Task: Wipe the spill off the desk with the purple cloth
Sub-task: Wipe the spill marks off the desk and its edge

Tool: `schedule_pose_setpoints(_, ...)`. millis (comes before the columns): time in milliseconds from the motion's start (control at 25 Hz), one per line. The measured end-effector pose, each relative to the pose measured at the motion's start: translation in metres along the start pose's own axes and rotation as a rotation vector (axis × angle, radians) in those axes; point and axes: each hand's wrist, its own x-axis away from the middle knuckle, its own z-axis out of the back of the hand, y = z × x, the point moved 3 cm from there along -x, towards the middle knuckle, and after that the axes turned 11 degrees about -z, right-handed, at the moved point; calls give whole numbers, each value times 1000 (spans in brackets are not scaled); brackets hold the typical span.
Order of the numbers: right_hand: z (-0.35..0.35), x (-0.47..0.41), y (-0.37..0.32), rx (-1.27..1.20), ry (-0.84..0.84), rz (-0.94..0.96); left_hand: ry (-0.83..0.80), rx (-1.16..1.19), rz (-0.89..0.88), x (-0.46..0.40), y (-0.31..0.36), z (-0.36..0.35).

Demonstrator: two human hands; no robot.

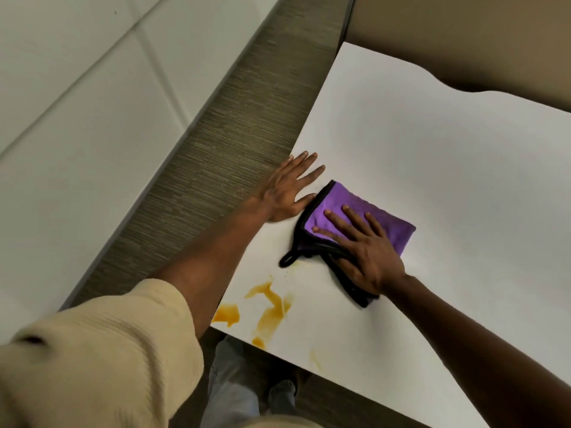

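A folded purple cloth (389, 225) with black trim and a small hanging loop lies on the white desk (432, 143). My right hand (364, 251) presses flat on the cloth, fingers spread, thumb tucked at its near black edge. My left hand (287, 189) rests flat on the desk near its left edge, fingers apart, thumb touching the cloth's corner. An orange-yellow spill (268, 307) sits in streaks and blotches near the desk's near-left corner, just below the cloth and apart from it. A faint yellow smear (315, 359) marks the front edge.
A grey textured strip (216, 143) runs along the desk's left side, with a white tiled surface (77, 118) beyond it. A tan wall (463, 32) stands behind the desk. My legs and a shoe (278, 396) show below the front edge.
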Motion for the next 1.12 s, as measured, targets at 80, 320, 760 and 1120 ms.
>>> schedule_pose_setpoints(80,3,-13,-7,-14,29,-122,18,15,-1,-1,2,2)
schedule_pose_setpoints(320,-32,65,-50,-68,55,31,47,49,5,2,1,5)
schedule_pose_setpoints(760,-36,34,-128,-185,76,-319,68,107,-11,-2,-10,-2)
schedule_pose_setpoints(1120,-22,36,-85,-240,177,-868,89,137,4,1,-7,-3)
